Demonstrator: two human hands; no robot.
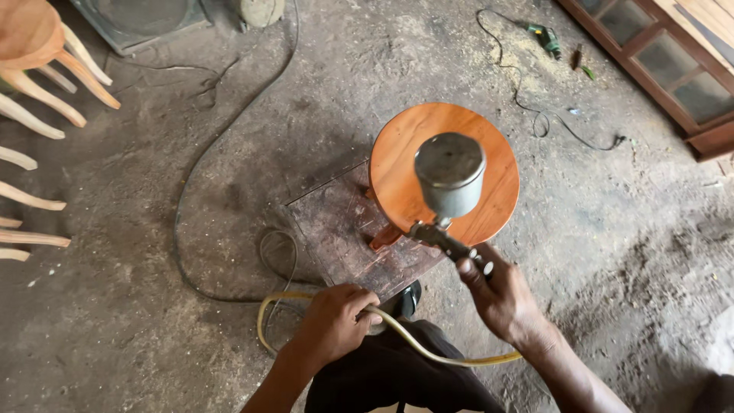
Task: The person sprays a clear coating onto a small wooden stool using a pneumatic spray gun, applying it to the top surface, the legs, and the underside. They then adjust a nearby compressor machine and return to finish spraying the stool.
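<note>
A round orange-brown wooden stool with a glossy seat stands on a dark board on the dirt floor. My right hand grips the handle of a spray gun. Its grey metal cup hangs over the near side of the seat. My left hand is closed around the yellow hose, which runs from a loop by my left side, across my lap, toward the gun.
Unfinished pale wooden stool legs lie at the left edge. A black cable snakes across the floor. A green power drill with its cord lies at the back right, near a wooden glazed door frame. Sawdust covers the floor.
</note>
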